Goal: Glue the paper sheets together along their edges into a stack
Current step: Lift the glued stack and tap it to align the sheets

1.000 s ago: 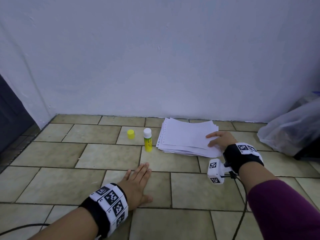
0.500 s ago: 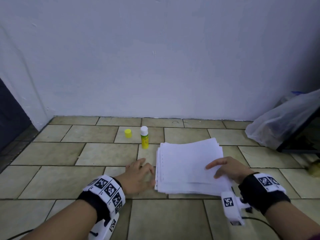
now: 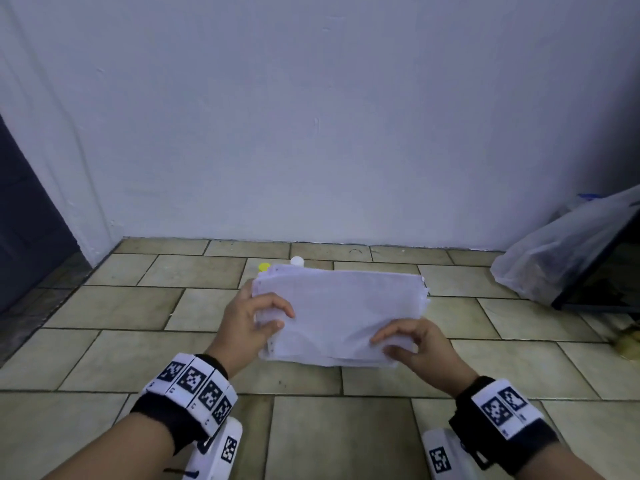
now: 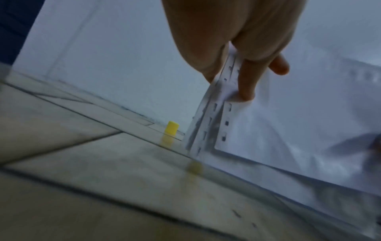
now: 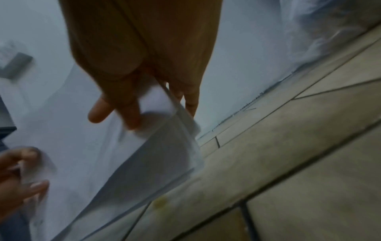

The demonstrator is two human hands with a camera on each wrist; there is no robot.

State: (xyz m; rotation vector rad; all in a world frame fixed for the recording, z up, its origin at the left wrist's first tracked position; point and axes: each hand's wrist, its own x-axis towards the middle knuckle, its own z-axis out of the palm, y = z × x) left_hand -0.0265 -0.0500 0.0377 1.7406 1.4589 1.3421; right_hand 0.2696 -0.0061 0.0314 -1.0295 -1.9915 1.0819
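A plain pale wall (image 3: 311,116) meets a beige tiled floor (image 3: 138,358), with a plastic bag (image 3: 561,258) at right.

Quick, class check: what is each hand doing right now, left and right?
Left hand: fingers grip the punched left edge of the white paper sheet stack.
Right hand: fingers pinch the same stack's lower right corner.

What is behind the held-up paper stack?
Behind the paper stack, a yellow cap and the glue stick's white top peek out; the stick's body is covered.
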